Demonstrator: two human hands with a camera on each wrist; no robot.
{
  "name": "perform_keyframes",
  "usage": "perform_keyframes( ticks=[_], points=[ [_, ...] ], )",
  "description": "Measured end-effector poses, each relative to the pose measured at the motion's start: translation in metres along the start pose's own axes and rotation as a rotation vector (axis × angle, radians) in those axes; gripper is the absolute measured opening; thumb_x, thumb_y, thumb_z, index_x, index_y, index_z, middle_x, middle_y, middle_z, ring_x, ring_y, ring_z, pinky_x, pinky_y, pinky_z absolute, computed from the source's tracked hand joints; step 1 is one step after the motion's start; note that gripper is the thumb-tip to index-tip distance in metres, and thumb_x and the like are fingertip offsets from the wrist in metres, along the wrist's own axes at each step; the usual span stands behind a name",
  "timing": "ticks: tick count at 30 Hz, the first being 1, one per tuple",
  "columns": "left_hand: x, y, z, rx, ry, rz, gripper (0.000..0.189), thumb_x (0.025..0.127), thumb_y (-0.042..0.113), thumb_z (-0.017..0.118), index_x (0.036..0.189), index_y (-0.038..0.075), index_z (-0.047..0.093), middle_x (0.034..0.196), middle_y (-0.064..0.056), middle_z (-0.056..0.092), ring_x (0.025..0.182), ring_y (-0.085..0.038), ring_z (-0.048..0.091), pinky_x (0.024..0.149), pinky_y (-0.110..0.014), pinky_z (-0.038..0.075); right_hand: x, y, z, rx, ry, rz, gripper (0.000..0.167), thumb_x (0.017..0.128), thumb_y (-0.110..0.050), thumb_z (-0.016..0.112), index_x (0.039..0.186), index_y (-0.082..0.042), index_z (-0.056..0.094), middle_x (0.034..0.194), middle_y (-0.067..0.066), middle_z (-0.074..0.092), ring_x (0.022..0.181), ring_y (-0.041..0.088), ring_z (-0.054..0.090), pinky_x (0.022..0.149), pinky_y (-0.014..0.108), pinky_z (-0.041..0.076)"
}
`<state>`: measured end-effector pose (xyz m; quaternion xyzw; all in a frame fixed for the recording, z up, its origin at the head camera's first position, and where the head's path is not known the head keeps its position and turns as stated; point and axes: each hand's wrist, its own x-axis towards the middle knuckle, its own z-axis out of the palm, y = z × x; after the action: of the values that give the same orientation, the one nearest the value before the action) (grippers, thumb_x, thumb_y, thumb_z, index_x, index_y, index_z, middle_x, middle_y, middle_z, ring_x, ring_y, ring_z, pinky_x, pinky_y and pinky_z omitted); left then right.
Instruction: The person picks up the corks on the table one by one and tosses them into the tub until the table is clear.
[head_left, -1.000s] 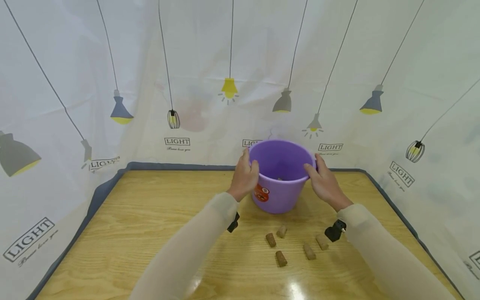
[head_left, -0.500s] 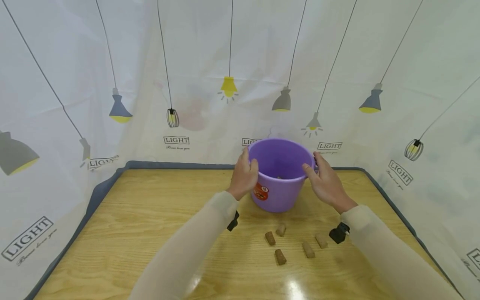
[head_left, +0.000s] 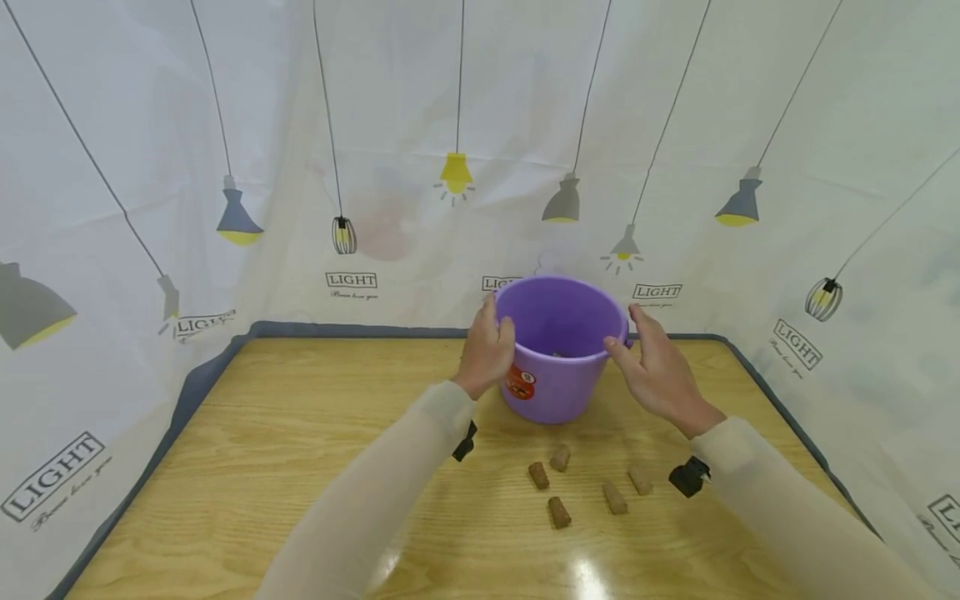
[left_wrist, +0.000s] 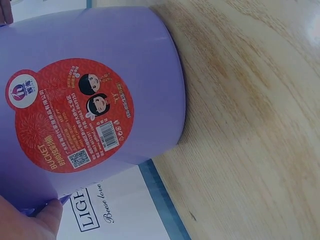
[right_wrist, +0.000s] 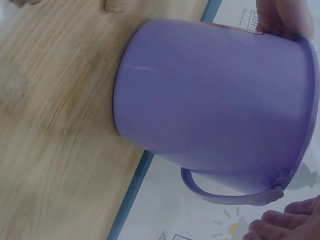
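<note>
A purple bucket with a red sticker stands upright on the wooden table. My left hand grips its left side at the rim, thumb toward me; the far fingers are partly hidden. On the other side, my right hand is spread, its thumb tip at the rim. In the right wrist view its fingers are straightened beside the bucket's hanging handle. Several corks lie in front of the bucket, among them a dark cork and a paler cork. Something small and brownish shows inside the bucket.
The wooden table ends at a dark blue border. Behind it and along both sides hangs a white cloth printed with lamps. Another cork lies near the right wrist's black camera.
My right hand has loosened and drawn slightly right and back from the rim. The left hand keeps its grip, and the bucket stays in place.
</note>
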<state>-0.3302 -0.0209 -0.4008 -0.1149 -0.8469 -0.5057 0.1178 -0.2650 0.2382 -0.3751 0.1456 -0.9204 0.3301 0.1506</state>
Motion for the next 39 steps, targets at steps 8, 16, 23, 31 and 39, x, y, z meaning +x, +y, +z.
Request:
perform_keyframes(
  ticks=[8, 16, 23, 31, 39],
  points=[
    [-0.002, 0.001, -0.002, 0.004, -0.012, -0.03, 0.065, 0.107, 0.027, 0.033, 0.164, 0.003, 0.013, 0.166, -0.018, 0.027, 0.153, -0.031, 0.027, 0.125, -0.043, 0.021, -0.01, -0.001, -0.001, -0.061, 0.039, -0.013, 0.075, 0.107, -0.046, 0.045, 0.162, -0.001, 0.022, 0.164, 0.025, 0.028, 0.147, 0.049, 0.03, 0.114, 0.071, 0.028],
    [-0.002, 0.003, -0.002, 0.013, -0.022, -0.037, 0.066, 0.107, 0.027, 0.032, 0.164, 0.004, 0.012, 0.167, -0.018, 0.026, 0.153, -0.031, 0.026, 0.126, -0.043, 0.021, -0.024, -0.007, -0.003, -0.105, 0.094, -0.033, 0.069, 0.106, -0.044, 0.051, 0.155, 0.002, 0.038, 0.155, 0.028, 0.042, 0.14, 0.05, 0.041, 0.108, 0.071, 0.036],
    [-0.001, 0.002, -0.002, 0.013, -0.022, -0.032, 0.065, 0.107, 0.026, 0.033, 0.164, 0.003, 0.012, 0.166, -0.018, 0.027, 0.153, -0.031, 0.027, 0.125, -0.043, 0.021, -0.036, -0.004, -0.004, -0.135, 0.092, -0.049, 0.061, 0.103, -0.041, 0.057, 0.144, 0.004, 0.052, 0.138, 0.028, 0.057, 0.126, 0.047, 0.052, 0.1, 0.068, 0.042],
    [-0.001, 0.003, -0.002, 0.014, -0.019, -0.022, 0.064, 0.107, 0.025, 0.033, 0.164, 0.002, 0.013, 0.166, -0.019, 0.028, 0.152, -0.032, 0.028, 0.125, -0.043, 0.022, -0.046, 0.001, -0.006, -0.199, 0.009, -0.008, 0.051, 0.1, -0.039, 0.063, 0.126, 0.005, 0.064, 0.124, 0.026, 0.065, 0.114, 0.044, 0.061, 0.092, 0.062, 0.051],
    [-0.002, 0.005, -0.002, 0.007, -0.014, -0.027, 0.064, 0.107, 0.025, 0.033, 0.164, 0.002, 0.013, 0.166, -0.018, 0.027, 0.153, -0.032, 0.027, 0.125, -0.043, 0.021, -0.054, 0.006, -0.007, -0.279, -0.058, 0.0, 0.038, 0.094, -0.032, 0.071, 0.114, 0.0, 0.071, 0.106, 0.018, 0.072, 0.091, 0.032, 0.068, 0.069, 0.05, 0.057]
  ],
)
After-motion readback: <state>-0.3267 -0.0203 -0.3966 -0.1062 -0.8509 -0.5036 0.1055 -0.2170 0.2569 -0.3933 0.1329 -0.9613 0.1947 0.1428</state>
